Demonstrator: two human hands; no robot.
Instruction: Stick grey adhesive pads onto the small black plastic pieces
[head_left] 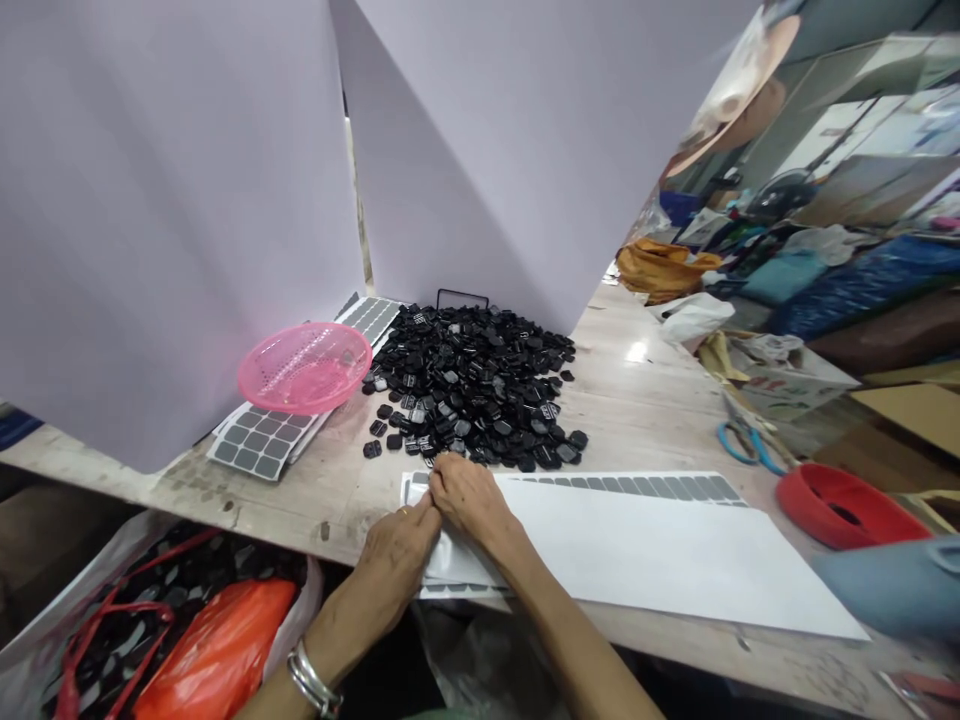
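Observation:
A long white paper sheet (637,555) lies over a sheet of grey stickers (667,487), whose rows show along the far and near edges. At the left end, my left hand (401,548) is closed on the white sheet's edge, fingertips together. My right hand (471,500) pinches the same end, touching the left fingers. The fingertips hide the exact point of grip. Just beyond my hands is a large heap of small black square pieces (480,380), a few lying loose at its left.
A pink plastic basket (306,370) rests on more grey sticker sheets (259,440) at the left. Blue-handled scissors (746,445), a red bowl-shaped container (847,505) and a grey-blue object (892,585) are at the right. Pale panels (487,150) stand behind. A bag of black pieces (187,590) is below left.

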